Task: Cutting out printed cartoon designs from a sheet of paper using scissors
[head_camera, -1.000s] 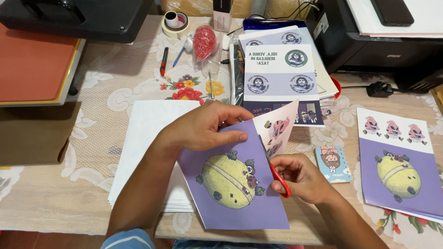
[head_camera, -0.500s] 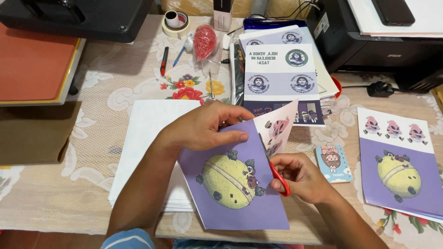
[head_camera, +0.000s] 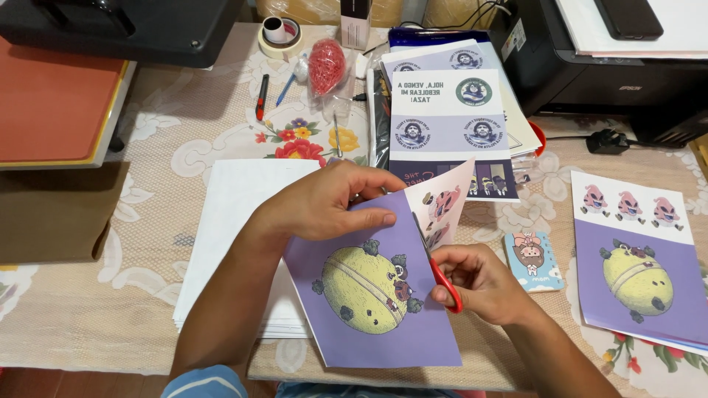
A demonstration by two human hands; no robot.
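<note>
Two hands | left hand (head_camera: 324, 203) grip pinching purple printed sheet (head_camera: 376, 309) (yellow round figure) | right hand (head_camera: 483, 284) grip clenched on red-handled scissors (head_camera: 442, 276)

One head-worn camera is looking steeply down from above the desk (head_camera: 88, 309), facing forward, sitting close over the left hand (head_camera: 321, 203) and right hand (head_camera: 483, 284) near the frame's bottom.

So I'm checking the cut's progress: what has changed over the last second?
Nothing visibly changed. The left hand holds the purple printed sheet, and the right hand works the red-handled scissors at the same place along its edge.
</note>
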